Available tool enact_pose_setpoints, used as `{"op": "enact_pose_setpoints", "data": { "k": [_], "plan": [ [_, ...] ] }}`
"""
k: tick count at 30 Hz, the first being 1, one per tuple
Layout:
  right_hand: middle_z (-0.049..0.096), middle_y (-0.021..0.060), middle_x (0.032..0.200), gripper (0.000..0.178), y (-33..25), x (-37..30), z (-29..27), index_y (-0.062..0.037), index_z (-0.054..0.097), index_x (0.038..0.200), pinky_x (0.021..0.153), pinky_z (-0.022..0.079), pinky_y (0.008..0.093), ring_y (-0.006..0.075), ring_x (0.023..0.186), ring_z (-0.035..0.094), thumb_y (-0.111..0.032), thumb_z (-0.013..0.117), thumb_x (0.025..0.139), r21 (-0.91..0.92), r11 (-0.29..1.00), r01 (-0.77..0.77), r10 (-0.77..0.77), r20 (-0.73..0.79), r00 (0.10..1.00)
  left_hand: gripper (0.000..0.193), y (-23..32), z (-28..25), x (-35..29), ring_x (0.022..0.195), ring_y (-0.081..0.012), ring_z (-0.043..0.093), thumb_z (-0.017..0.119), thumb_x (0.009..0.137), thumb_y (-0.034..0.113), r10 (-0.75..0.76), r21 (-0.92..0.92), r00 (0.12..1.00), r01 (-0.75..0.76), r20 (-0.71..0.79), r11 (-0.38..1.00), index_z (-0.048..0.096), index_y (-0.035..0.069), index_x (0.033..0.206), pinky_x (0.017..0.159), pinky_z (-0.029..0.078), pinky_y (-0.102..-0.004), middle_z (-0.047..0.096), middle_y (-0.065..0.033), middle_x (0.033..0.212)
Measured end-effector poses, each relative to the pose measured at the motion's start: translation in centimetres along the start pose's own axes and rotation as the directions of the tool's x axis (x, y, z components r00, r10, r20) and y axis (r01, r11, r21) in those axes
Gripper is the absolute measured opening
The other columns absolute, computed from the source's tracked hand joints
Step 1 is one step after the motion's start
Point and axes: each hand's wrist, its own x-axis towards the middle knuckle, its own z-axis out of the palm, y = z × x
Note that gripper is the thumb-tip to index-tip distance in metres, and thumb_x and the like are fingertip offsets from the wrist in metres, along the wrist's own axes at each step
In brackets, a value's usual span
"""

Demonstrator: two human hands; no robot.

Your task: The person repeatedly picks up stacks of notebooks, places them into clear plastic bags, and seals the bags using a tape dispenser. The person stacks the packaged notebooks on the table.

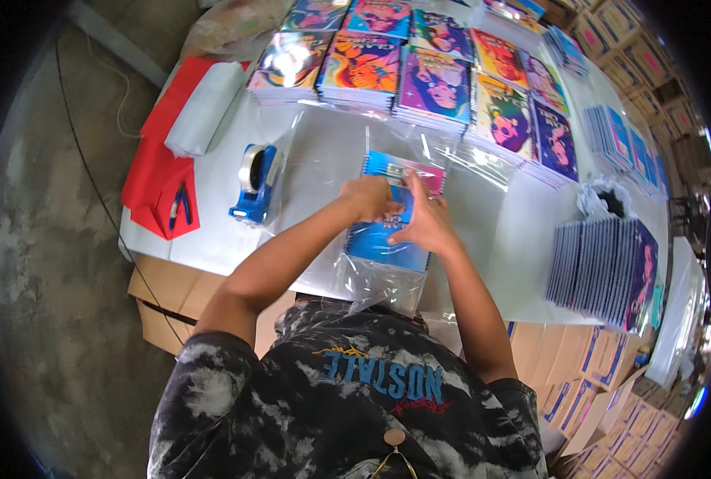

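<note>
A blue spiral notebook [387, 249] with a pink patch lies on the table in front of me, inside or under a clear plastic sleeve [363, 286] that spreads past its near edge. Over the notebook's upper left part, my left hand [367, 199] is closed with its fingers bent inward; what they pinch, if anything, is hidden. My right hand [430, 219] rests on the notebook's right side, thumb and index finger stretched apart. The two hands almost meet at the middle of the cover.
Left of the notebook stands a blue tape dispenser [256, 184]. Beyond it are red sheets [160, 188] with pens [180, 205] and a white plastic-wrapped roll [205, 109]. Stacks of colourful notebooks [434, 86] line the back; another row [599, 267] stands at right. Cardboard boxes [563, 351] sit below the table.
</note>
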Motion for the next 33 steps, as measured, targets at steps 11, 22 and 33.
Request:
{"op": "enact_pose_setpoints", "data": {
  "k": [11, 22, 33],
  "plan": [
    [0.003, 0.0281, 0.148, 0.1, 7.9, -1.7, 3.9, 0.0009, 0.005, 0.143, 0.106, -0.01, 0.0536, 0.0392, 0.136, -0.016, -0.062, 0.051, 0.081, 0.249, 0.903, -0.35, 0.394, -0.157, 0.905, 0.078, -8.1, 5.5, 2.0, 0.123, -0.0366, 0.038, 0.055, 0.081, 0.058, 0.026, -0.161, 0.966, -0.069, -0.256, 0.984, 0.042, 0.002, 0.134, 0.101, 0.031, -0.0398, 0.046, -0.0244, 0.128],
    [0.047, 0.0098, 0.118, 0.076, -3.8, -3.8, -1.8, -0.0012, 0.035, 0.131, 0.093, 0.039, 0.0327, 0.0187, 0.108, 0.047, -0.028, 0.075, 0.072, 0.56, 0.575, 0.597, 0.015, -0.736, 0.676, 0.074, -1.5, 3.0, -6.2, 0.117, -0.0221, 0.042, 0.052, 0.085, 0.043, 0.104, -0.466, 0.549, -0.782, -0.829, 0.413, 0.028, -0.005, 0.136, 0.101, 0.03, -0.0334, 0.044, -0.0157, 0.127],
    [0.06, 0.0055, 0.095, 0.036, -5.4, -1.5, -0.8, 0.0007, 0.052, 0.123, 0.077, 0.042, 0.0251, 0.0105, 0.085, 0.052, -0.017, 0.055, 0.092, 0.581, 0.75, 0.317, 0.327, -0.742, 0.585, 0.029, -1.6, 4.2, -6.7, 0.125, -0.0299, 0.041, 0.06, 0.085, 0.013, 0.226, 0.187, 0.148, -0.234, -0.963, 0.954, 0.063, 0.008, 0.113, 0.102, 0.027, -0.0391, 0.057, -0.0083, 0.124]
  ]
}}
